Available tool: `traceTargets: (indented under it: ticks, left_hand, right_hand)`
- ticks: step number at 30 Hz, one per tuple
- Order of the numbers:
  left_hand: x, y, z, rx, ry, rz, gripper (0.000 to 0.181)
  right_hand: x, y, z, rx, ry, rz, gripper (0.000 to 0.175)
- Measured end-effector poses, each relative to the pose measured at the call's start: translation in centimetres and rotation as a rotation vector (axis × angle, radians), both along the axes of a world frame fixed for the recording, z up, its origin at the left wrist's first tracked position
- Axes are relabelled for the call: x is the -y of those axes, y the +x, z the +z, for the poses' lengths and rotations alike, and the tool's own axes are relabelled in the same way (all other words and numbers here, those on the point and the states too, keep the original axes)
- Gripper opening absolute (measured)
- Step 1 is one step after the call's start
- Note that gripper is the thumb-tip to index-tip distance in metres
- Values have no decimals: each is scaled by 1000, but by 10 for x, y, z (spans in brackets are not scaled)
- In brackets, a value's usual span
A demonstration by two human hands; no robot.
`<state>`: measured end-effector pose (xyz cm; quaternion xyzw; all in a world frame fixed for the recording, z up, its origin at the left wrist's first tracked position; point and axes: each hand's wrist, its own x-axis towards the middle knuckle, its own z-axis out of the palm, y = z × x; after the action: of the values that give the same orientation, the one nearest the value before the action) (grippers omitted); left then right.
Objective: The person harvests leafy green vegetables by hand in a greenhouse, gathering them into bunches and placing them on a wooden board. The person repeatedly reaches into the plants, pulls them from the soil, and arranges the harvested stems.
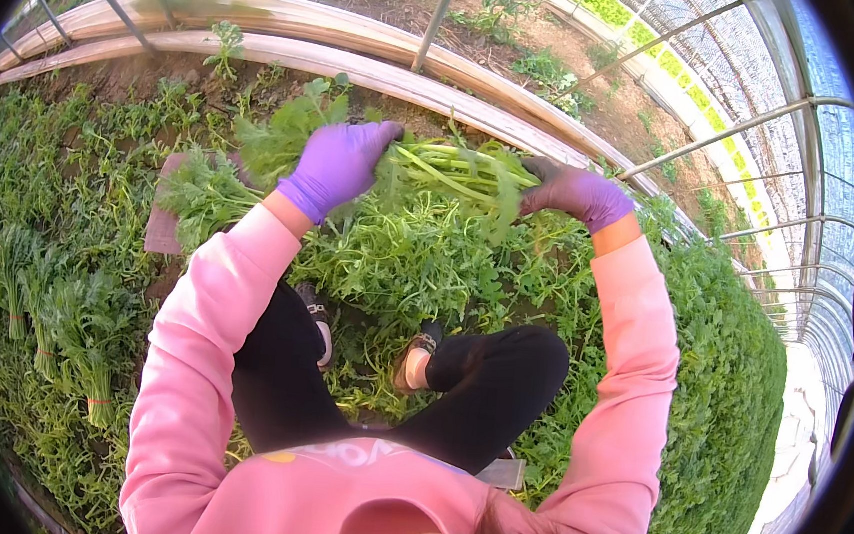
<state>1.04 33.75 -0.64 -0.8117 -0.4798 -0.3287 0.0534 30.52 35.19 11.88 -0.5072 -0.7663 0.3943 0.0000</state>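
Note:
A bunch of leafy greens with pale stems (454,165) stretches between my two gloved hands over the planted bed. My left hand (349,159), in a purple glove, grips it, with feathery leaves spreading out past the hand to the left. At the other end of the stems, my right hand (572,192) has its soiled thumb and fingers around them. Below my left hand, a loose heap of cut greens (211,193) rests on a dull mauve sheet or board (164,235), partly covered by leaves.
Tied bunches of greens with red bands (98,377) lie at left. Standing greens (719,380) fill the right side. A pale rolled sheet (352,65) runs along the bed's far edge, beside metal greenhouse poles (439,19). My bent legs (502,363) are close below the hands.

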Motion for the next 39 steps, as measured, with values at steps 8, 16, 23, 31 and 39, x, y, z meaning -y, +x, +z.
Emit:
traceTargets:
  ticks: [8,16,23,31,39]
  left_hand:
    - [-8,5,-8,-33,-99,208,44]
    - [-11,31,-10,-36,-242,266,45]
    - [-18,48,-18,539,-719,118,48]
    - [0,87,-7,696,-1206,-179,43]
    - [-8,68,-21,823,-1168,-397,48]
  right_hand:
    - [-28,23,-105,-1293,-281,-600,40]
    - [-65,41,-137,-237,1219,-750,23]
    - [-46,39,-176,199,172,-252,90]
    - [-27,-33,-148,-1571,-401,-658,33]
    - [-20,-16,-125,-1603,-393,-663,36]
